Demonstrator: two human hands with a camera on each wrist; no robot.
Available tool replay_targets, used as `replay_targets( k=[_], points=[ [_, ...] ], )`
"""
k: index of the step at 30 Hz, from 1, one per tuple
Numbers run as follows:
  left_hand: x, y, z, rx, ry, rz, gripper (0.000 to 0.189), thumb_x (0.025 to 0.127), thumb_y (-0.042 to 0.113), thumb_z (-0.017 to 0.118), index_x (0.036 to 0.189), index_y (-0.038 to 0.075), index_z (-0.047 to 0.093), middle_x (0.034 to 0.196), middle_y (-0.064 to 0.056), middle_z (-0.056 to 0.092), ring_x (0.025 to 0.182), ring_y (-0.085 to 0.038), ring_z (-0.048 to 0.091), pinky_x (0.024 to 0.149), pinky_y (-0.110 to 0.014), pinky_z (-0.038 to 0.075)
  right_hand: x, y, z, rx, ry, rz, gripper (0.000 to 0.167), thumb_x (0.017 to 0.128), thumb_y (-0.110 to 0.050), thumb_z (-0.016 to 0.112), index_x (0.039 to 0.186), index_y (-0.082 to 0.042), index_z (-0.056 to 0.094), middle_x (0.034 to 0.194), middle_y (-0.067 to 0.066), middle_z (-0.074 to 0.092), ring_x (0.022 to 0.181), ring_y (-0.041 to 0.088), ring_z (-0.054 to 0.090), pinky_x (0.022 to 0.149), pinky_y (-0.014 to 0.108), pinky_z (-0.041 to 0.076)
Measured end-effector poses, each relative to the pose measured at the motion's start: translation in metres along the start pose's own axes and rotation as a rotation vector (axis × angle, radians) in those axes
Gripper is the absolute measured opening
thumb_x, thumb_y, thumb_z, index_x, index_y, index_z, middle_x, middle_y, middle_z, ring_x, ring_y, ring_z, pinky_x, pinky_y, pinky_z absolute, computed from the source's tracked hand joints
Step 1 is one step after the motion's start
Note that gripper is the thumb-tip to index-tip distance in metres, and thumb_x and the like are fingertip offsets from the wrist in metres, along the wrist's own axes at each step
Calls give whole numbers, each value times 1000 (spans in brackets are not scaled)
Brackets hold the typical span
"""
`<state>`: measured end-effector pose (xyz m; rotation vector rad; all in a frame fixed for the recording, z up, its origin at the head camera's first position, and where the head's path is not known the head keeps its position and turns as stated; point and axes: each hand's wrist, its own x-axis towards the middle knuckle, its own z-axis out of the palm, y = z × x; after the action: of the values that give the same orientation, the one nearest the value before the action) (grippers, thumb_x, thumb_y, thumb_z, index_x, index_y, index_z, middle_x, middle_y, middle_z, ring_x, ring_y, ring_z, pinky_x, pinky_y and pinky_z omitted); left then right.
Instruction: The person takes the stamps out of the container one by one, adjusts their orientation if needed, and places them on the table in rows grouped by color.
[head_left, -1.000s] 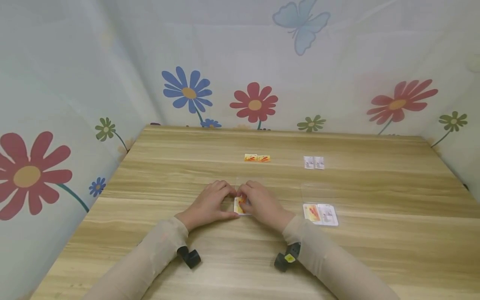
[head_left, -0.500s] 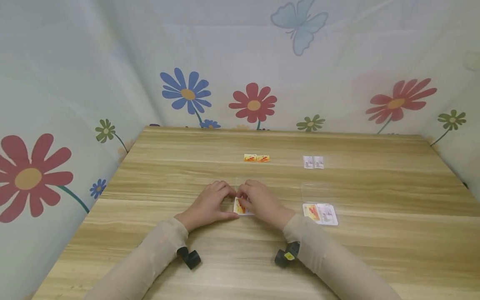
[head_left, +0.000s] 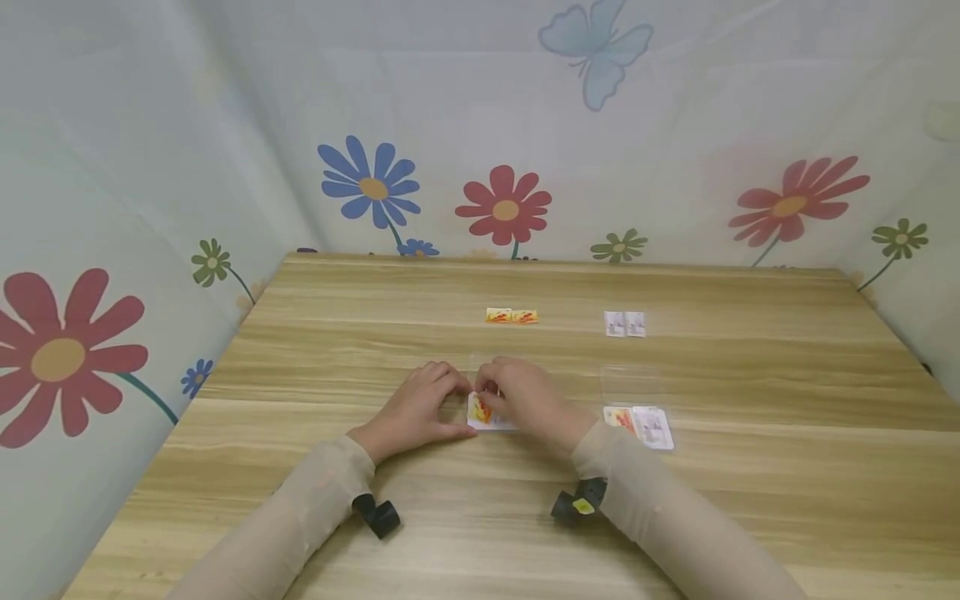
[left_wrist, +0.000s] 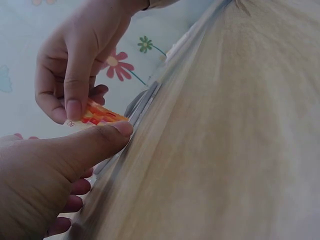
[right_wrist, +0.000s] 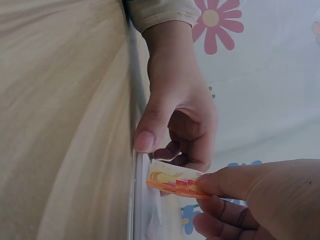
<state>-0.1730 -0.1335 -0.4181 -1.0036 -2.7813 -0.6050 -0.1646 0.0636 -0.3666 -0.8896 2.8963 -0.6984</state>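
Note:
My right hand [head_left: 531,402] pinches an orange and yellow postage stamp [right_wrist: 172,181] between thumb and fingers. The stamp has a toothed edge and stands tilted, its lower edge at a small flat case [head_left: 491,426] with a pale inside. Steadying the case's left side is my left hand [head_left: 420,408], thumb at the near corner and fingers at the far side. The left wrist view shows the left thumb [left_wrist: 100,142] along the case's edge, close beside the stamp. Part of the case lies hidden behind the right hand.
To the right lies an open case [head_left: 652,429] with a clear lid [head_left: 632,383], holding an orange stamp [head_left: 621,417] and a grey-white one. Farther back are two orange stamps [head_left: 512,317] and two pale stamps [head_left: 625,324]. A flowered curtain [head_left: 435,100] rises behind the table [head_left: 750,358].
The right hand has shifted slightly and lifted the stamp to a tilt, showing more of the case's pale inside. The left hand stays in place.

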Motion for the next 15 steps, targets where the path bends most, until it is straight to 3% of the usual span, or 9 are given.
replay_targets(
  k=[7,15],
  points=[
    [-1,0,-1,2,3,2,53,71,47,81,108,13,64,107,0,60,104,-19,54,93,-40,45,0,-1,-7,35,-10,-4,4,90,-13,65,88,-13,68,81,-2,66,72,8,55,66,23,46],
    [-1,0,-1,1,-9,-8,54,71,48,80,109,13,64,111,-1,60,107,-20,55,95,-41,45,0,0,-19,66,-34,60,4,91,-16,64,87,-15,66,79,-4,65,69,9,53,63,23,44]
  ],
)
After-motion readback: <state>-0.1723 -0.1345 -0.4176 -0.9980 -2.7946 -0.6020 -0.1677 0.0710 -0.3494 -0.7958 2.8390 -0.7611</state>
